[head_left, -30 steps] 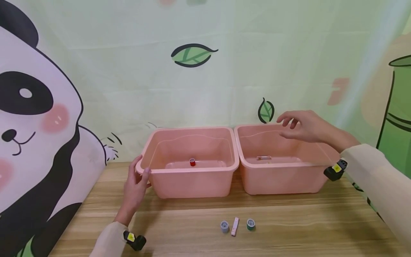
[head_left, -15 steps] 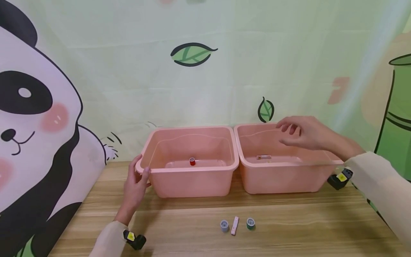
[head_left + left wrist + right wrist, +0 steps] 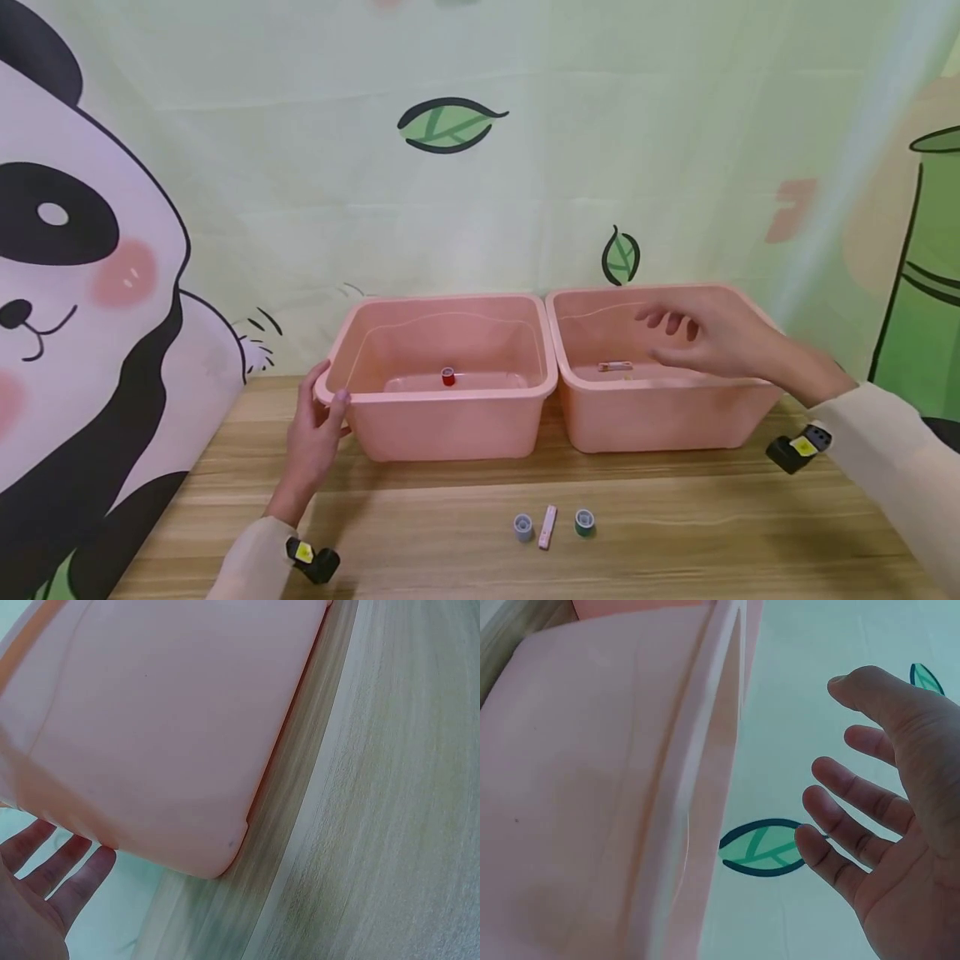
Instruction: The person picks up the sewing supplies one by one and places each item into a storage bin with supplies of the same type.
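At the left end of the left pink plastic bin [image 3: 442, 427], my left hand [image 3: 313, 437] grips the rim corner, thumb at the front and fingers along the outer side. In the left wrist view its fingers [image 3: 79, 881] meet the bin's outer wall. A small red cylinder with a pale top [image 3: 447, 377] stands inside this bin. My right hand [image 3: 708, 333] hovers over the right pink bin [image 3: 667, 417], fingers loosely bent and holding nothing. Inside that bin lies a small pale strip with reddish markings [image 3: 615, 367].
On the wooden table [image 3: 420, 533] in front of the bins are a grey-blue cylinder [image 3: 523, 527], a slim pinkish-white strip [image 3: 548, 527] and a green cylinder with a pale top [image 3: 584, 522]. A printed cloth [image 3: 300, 167] hangs behind the bins.
My right hand has sunk from above the right bin's back rim to lower over its opening. The left hand keeps its grip on the left bin, and the small items stay put.
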Action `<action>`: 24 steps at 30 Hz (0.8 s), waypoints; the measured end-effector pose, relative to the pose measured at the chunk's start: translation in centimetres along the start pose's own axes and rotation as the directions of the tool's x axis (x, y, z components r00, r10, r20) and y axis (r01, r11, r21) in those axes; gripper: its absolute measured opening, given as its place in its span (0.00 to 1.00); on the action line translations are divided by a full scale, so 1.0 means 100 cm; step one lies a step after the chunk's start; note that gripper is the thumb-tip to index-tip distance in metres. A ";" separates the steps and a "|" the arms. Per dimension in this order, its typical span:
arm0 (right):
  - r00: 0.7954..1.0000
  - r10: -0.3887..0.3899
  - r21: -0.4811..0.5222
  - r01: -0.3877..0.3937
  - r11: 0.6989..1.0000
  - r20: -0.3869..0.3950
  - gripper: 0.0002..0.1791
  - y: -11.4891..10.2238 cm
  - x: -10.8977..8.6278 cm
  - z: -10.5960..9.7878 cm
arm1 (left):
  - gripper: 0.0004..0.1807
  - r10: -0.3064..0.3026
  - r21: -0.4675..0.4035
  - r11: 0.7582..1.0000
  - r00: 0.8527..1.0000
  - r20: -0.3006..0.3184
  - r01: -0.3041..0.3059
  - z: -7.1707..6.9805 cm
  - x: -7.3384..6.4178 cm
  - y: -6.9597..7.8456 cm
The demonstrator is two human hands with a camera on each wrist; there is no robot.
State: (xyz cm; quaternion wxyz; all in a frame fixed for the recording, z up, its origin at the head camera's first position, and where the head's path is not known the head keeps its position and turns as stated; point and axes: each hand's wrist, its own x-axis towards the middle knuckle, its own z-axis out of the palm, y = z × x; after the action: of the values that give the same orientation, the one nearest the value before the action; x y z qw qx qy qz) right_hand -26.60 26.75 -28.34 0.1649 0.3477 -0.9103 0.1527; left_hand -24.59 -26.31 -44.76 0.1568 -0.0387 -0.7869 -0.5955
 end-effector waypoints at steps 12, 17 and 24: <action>0.993 -0.105 -0.087 0.099 0.991 -0.063 0.18 -0.010 -0.010 0.004 | 0.33 0.005 0.009 1.000 1.000 -0.008 -0.005 0.001 0.000 0.001; 0.996 -0.084 0.027 0.085 0.996 -0.038 0.17 -0.014 -0.018 0.009 | 0.33 0.007 0.003 1.000 1.000 -0.013 -0.007 0.001 -0.001 0.002; 0.988 -0.139 0.149 0.148 0.978 -0.067 0.20 -0.018 -0.021 0.021 | 0.32 -0.001 0.013 1.000 1.000 -0.023 0.001 0.002 0.001 0.000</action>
State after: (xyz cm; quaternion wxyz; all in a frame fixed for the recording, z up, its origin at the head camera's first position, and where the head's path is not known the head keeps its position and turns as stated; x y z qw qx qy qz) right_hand -24.32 25.89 -30.78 0.1739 0.4199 -0.8632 0.2199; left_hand -24.70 -26.13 -44.82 0.1657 -0.0306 -0.7890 -0.5908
